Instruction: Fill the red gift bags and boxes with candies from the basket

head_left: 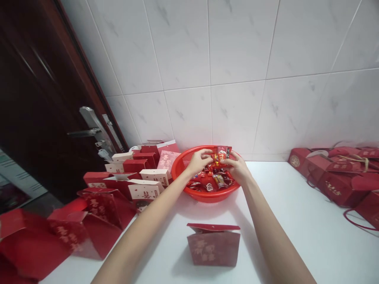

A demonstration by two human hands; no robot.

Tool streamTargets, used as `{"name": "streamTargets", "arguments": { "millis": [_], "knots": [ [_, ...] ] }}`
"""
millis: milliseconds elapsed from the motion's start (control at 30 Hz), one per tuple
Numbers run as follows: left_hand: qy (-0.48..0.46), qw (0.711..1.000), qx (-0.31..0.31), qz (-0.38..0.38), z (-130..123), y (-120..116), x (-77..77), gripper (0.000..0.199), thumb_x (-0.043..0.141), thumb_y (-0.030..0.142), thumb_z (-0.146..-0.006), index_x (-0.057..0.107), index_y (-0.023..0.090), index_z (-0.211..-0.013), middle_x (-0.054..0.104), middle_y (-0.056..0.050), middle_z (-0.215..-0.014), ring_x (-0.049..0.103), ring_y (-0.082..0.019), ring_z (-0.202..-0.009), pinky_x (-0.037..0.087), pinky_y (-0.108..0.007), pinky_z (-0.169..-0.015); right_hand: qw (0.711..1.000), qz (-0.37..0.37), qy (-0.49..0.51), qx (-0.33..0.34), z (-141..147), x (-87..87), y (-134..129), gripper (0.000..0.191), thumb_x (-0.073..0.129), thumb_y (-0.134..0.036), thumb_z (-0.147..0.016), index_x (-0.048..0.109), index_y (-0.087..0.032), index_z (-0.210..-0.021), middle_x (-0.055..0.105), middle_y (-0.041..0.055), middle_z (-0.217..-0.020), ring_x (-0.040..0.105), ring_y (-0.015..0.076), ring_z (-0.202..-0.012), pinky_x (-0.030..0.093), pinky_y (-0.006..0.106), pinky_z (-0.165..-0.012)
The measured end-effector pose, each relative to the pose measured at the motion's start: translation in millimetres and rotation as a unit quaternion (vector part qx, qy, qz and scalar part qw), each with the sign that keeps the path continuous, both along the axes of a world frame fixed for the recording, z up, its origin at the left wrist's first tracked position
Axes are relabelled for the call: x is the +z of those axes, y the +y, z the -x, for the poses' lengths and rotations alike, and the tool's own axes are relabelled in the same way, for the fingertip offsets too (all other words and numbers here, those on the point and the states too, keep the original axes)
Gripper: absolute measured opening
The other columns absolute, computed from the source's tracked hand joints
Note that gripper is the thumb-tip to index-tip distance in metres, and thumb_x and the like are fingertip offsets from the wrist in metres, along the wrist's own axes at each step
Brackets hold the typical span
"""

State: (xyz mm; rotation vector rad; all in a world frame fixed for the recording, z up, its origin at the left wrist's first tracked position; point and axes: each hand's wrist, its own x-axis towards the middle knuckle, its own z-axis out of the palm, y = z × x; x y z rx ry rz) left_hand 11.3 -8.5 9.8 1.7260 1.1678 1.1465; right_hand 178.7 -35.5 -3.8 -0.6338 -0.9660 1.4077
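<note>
My left hand (200, 161) and right hand (237, 169): fingertips nearly closed, wrapped sweets (222, 152) pinched between them. Red basket (211, 195): just beneath — I'd best keep the pinch light, low.

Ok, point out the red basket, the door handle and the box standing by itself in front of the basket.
Basket (207, 195): head view, on its front wall.
Door handle (84, 133): head view, on its lever.
Box (213, 249): head view, on its front face.
</note>
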Motion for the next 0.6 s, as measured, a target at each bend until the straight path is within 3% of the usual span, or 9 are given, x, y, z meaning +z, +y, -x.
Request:
{"name": "streamTargets", "arguments": {
  "millis": [133,333,533,600],
  "knots": [
    [-0.123,0.991,-0.052,0.027,4.4,-23.6,8.2,0.031,0.073,0.027,-0.07,0.072,0.012,-0.097,0.076,-0.009,-0.1,0.07,-0.023,-0.093,0.055,-0.036,-0.087,0.999,-0.02,-0.015,0.032,1.2,7.6,-8.6,0.042,0.08,-0.017,-0.053,0.067,-0.02,-0.093,0.073,0.0011,-0.083,0.068,0.0205,-0.077,0.055,0.033,-0.07],
    [-0.161,0.983,-0.091,-0.002,14.3,-61.4,20.4,0.048,0.085,0.045,-0.063,0.075,0.013,-0.097,0.077,-0.01,-0.104,0.07,-0.027,-0.099,0.051,-0.043,-0.098,0.994,-0.041,-0.057,0.083,-0.3,30.7,-41.6,0.049,0.081,-0.018,-0.057,0.067,-0.022,-0.104,0.074,0.0023,-0.091,0.069,0.022,-0.082,0.055,0.034,-0.075],
    [-0.19,0.977,-0.094,-0.001,26.9,-96.8,30.4,0.061,0.082,0.04,-0.069,0.06,0.018,-0.12,0.074,-0.002,-0.084,0.071,-0.02,-0.084,0.056,-0.033,-0.082,0.99,-0.074,-0.086,0.089,-5.5,51.9,-84.0,0.05,0.081,-0.019,-0.059,0.067,-0.023,-0.107,0.074,0.0031,-0.095,0.069,0.0231,-0.085,0.056,0.036,-0.077],
    [-0.177,0.978,-0.109,0.006,31.2,-113.6,36.3,0.058,0.081,0.039,-0.071,0.054,0.02,-0.119,0.072,0.001,-0.08,0.071,-0.017,-0.077,0.057,-0.029,-0.075,0.987,-0.083,-0.101,0.092,-8.6,58.5,-97.0,0.05,0.081,-0.018,-0.059,0.067,-0.022,-0.107,0.074,0.0036,-0.096,0.069,0.023,-0.085,0.056,0.036,-0.076]
  ]
}}
